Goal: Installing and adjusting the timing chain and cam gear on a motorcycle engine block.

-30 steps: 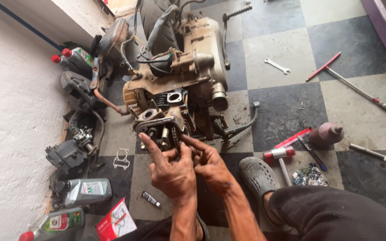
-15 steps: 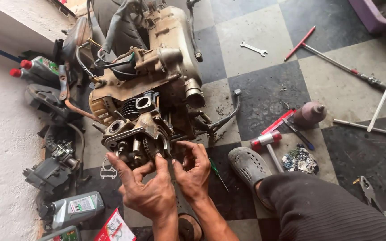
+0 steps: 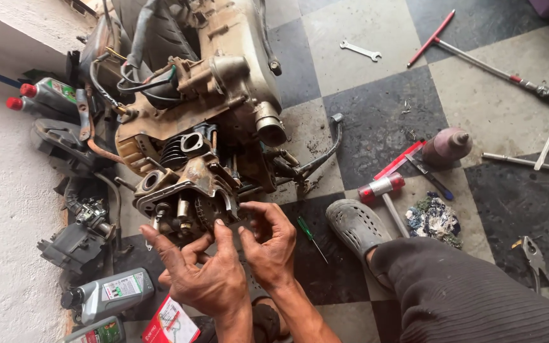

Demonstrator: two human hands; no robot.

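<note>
The engine (image 3: pixel 204 127) lies on the checkered floor (image 3: pixel 376 121), grimy and tan with oil stains, hoses and cables looped over its top; its cylinder head (image 3: pixel 182 197) faces the person, showing ports, 2 valve stems and a toothed sprocket. Around it sit a grey oil bottle (image 3: pixel 106 295) at lower left, a carburettor (image 3: pixel 90 216) by the white wall, a green-handled screwdriver (image 3: pixel 311 236), a red-and-silver hammer (image 3: pixel 382 189), a maroon squeeze bottle (image 3: pixel 447 146), a spanner (image 3: pixel 360 51) and pliers (image 3: pixel 538 263). A grey clog (image 3: pixel 358 225) rests just beside the head. The left hand (image 3: pixel 208 276) spreads open-fingered under the head, fingertips touching it. The right hand (image 3: pixel 271 244) curls at the head's near edge, thumb and forefinger pinched; what they pinch I cannot tell
</note>
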